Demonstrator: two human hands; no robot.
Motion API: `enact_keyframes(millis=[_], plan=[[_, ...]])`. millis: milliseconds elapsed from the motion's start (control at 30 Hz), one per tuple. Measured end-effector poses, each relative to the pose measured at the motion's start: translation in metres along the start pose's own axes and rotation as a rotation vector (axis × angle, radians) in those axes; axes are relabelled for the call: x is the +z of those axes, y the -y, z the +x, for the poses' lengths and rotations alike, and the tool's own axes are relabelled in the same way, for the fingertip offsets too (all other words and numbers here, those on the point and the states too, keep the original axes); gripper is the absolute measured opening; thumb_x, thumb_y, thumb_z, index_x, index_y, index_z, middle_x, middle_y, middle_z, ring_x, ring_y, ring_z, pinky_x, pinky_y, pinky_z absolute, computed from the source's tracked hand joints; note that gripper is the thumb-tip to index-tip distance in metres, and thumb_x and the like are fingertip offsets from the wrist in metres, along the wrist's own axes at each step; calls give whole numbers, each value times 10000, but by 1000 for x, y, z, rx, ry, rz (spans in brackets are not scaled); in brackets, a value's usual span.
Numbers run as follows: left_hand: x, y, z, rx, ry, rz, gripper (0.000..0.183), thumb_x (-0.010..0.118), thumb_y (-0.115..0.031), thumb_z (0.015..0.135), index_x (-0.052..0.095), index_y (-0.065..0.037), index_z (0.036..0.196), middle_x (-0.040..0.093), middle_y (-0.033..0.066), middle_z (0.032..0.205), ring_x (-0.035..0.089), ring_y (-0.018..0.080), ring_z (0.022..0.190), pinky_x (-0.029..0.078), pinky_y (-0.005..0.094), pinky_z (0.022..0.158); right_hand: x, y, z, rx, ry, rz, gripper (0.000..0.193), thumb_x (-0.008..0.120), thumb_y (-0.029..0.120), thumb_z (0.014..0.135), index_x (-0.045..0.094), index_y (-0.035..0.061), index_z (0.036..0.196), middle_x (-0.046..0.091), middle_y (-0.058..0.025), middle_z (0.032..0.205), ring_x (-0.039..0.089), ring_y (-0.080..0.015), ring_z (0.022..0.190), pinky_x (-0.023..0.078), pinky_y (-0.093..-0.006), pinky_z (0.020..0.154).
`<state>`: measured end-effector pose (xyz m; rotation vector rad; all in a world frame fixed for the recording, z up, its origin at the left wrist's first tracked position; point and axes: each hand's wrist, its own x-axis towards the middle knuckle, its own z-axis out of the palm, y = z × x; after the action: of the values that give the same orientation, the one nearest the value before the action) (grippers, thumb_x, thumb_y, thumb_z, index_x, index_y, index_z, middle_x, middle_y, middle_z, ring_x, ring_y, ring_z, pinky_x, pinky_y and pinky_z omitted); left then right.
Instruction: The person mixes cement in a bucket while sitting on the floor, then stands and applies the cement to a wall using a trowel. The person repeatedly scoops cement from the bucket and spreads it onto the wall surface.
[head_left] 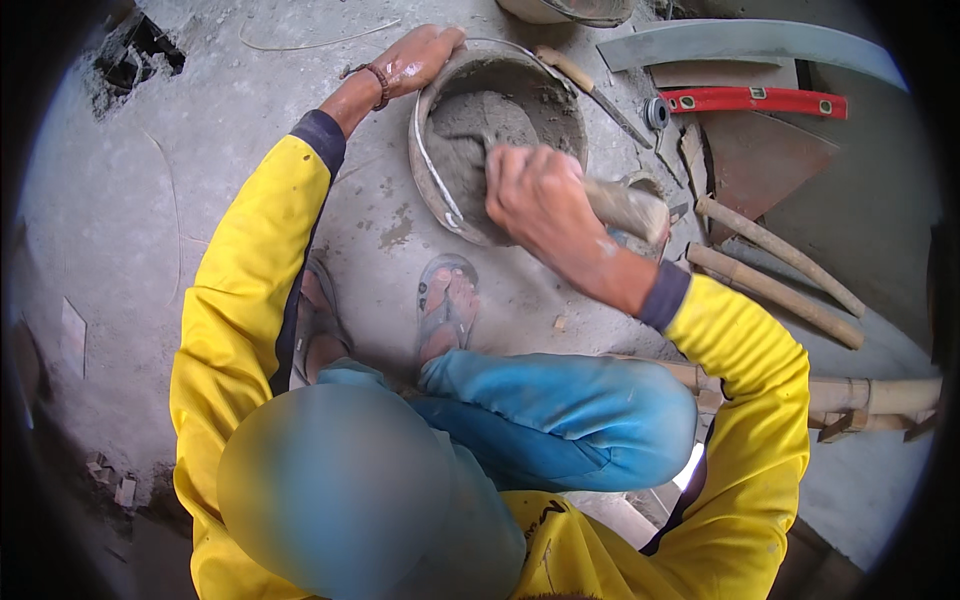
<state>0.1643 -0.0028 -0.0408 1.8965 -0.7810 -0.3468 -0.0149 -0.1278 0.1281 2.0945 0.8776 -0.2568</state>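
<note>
In front of my feet stands a round bucket point(556, 105) with a thin wire handle, partly filled with wet grey mortar point(500, 115). My left hand point(422, 60) is closed on the far left part of its rim. Over the near right part of the bucket, my right hand point(540, 195) grips a trowel point(628, 207) by its thick, pale wooden handle. The butt of that handle sticks out to the right of my fist. The trowel's blade is blurred and mostly hidden in the mortar.
Right of the bucket lie a wooden-handled blade point(567, 70), a small round roll point(656, 113), a red spirit level point(760, 100) and a curved grey strip point(760, 42). Bamboo lengths point(775, 293) lie farther right. Another container point(565, 10) stands beyond. A hole point(140, 52) breaks the floor at far left.
</note>
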Motion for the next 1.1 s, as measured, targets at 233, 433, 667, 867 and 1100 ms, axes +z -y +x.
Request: enact_keyframes(millis=[233,433,667,867,1100], plan=[[10,-16,-21,-106,-105,-13,541,317,-375,1013,579,93,944,645,253,966,598,354,871,434,416,840,-1,-88,-78,189,16,246,286,568,140,835,613,166,1117,592,-40,835,624,-206,711,503,-343,609],[20,-10,-20,3,-187,-52,322,379,-243,954,550,29,942,627,281,900,581,462,845,445,494,770,67,6,5,342,-34,55,128,561,111,806,569,52,920,578,-48,734,588,-171,606,440,-298,463],[16,-33,-42,-88,-262,-119,381,329,-260,960,570,34,955,633,262,931,587,451,860,454,477,815,-15,-61,-55,104,205,164,281,561,111,843,544,35,1113,593,-79,873,646,-222,736,527,-330,600],[46,-59,-34,226,-231,134,476,260,-305,1010,636,-35,1122,640,190,1127,575,357,1094,318,501,1072,54,-55,-29,166,430,288,125,563,140,851,586,71,953,613,-92,782,659,-236,765,532,-375,648],[34,-58,-60,-47,-184,-277,496,240,-313,1013,616,-88,1245,622,140,1245,548,318,1196,168,535,1158,64,-27,-31,264,761,1173,382,678,356,853,661,-11,960,594,-223,746,613,-332,745,505,-413,696]])
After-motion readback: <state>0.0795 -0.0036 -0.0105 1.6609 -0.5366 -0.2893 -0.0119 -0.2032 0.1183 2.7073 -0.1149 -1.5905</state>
